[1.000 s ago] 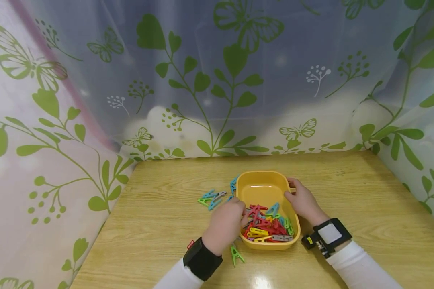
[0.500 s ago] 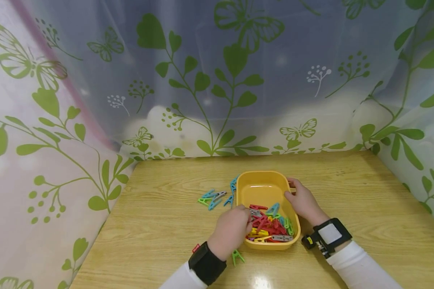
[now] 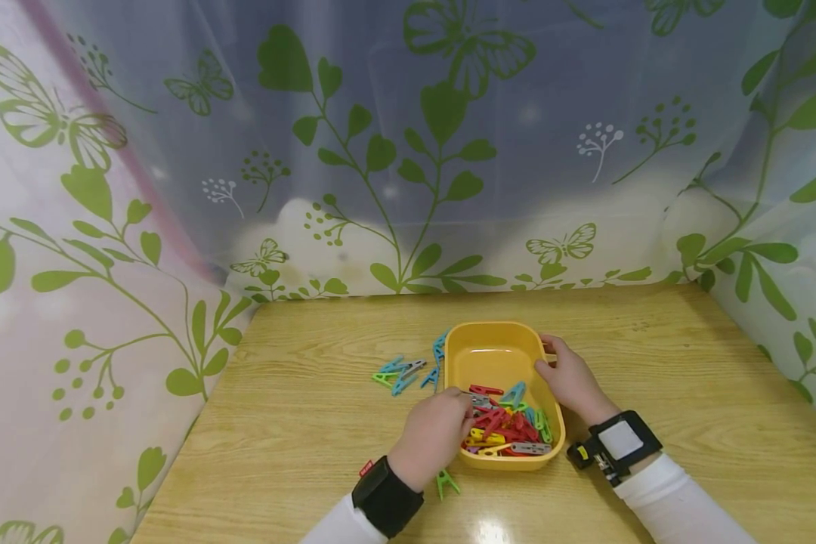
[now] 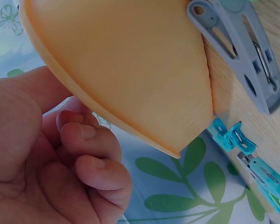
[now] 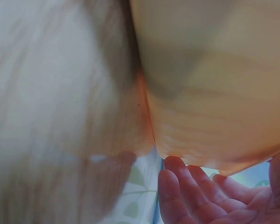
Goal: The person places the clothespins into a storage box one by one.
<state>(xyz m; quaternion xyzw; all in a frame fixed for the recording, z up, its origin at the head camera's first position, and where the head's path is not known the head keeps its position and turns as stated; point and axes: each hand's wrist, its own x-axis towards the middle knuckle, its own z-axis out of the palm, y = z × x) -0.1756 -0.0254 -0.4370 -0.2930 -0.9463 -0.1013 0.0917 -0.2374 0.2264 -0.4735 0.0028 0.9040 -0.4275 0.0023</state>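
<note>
A yellow plastic basket stands on the table, with several coloured clothes pegs heaped in its near half. My left hand reaches over the basket's left rim, right beside a grey peg. In the left wrist view its lower fingers are curled outside the wall, while the thumb and index fingertips are hidden behind the rim. Whether they pinch a peg does not show. My right hand grips the right side of the basket, thumb over the rim and fingers along the outside.
Left of the basket lie several loose blue, green and grey pegs, and blue pegs touch or nearly touch its left wall. One green peg lies at the near left. A patterned curtain closes off the back and sides.
My left hand has shifted slightly right and toward me over the pegs, uncovering blue pegs by the left wall. A grey peg shows where a red one was. My right hand stays put.
</note>
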